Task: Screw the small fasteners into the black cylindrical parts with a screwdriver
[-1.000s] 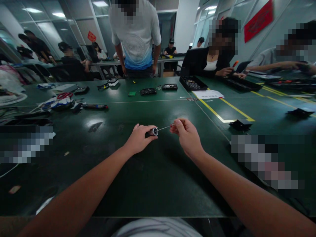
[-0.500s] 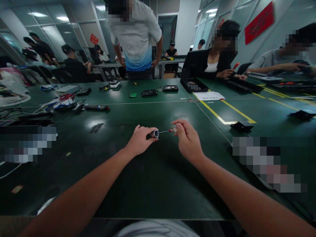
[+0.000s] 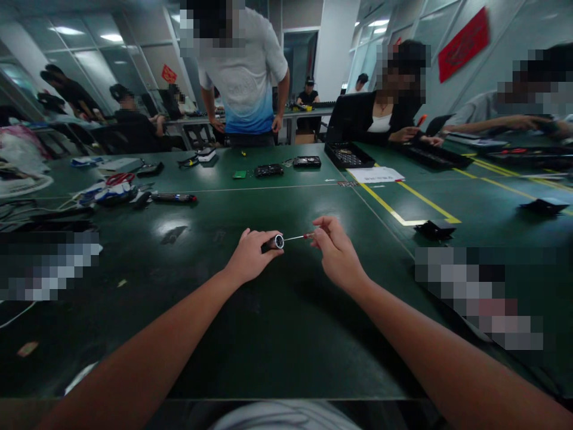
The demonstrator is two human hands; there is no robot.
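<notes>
My left hand (image 3: pixel 251 255) is closed around a short dark cylinder (image 3: pixel 278 242) with a bright ring at its end, just above the green table (image 3: pixel 268 334). Thumb and fingers grip it from both sides, and the ringed end faces right and toward me. Opposite it, my right hand (image 3: pixel 336 249) pinches the handle of a screwdriver (image 3: pixel 295 238), which has a red collar and a thin metal shaft. The shaft points left, its tip at or very close to the ringed end; whether it touches, I cannot tell. Most of the handle is hidden by my fingers.
Farther left lie a pen-shaped tool (image 3: pixel 174 197) and red-handled pliers (image 3: pixel 120 179). Across the table are a green circuit board (image 3: pixel 240 174), black housings (image 3: pixel 268 170), a black tray (image 3: pixel 349 156) and a white paper (image 3: pixel 376 174). A person (image 3: pixel 244 77) stands opposite; others sit around.
The fingers of my right hand have closed farther over the screwdriver handle, covering more of it. My left hand keeps its grip on the cylinder. The view has shifted slightly.
</notes>
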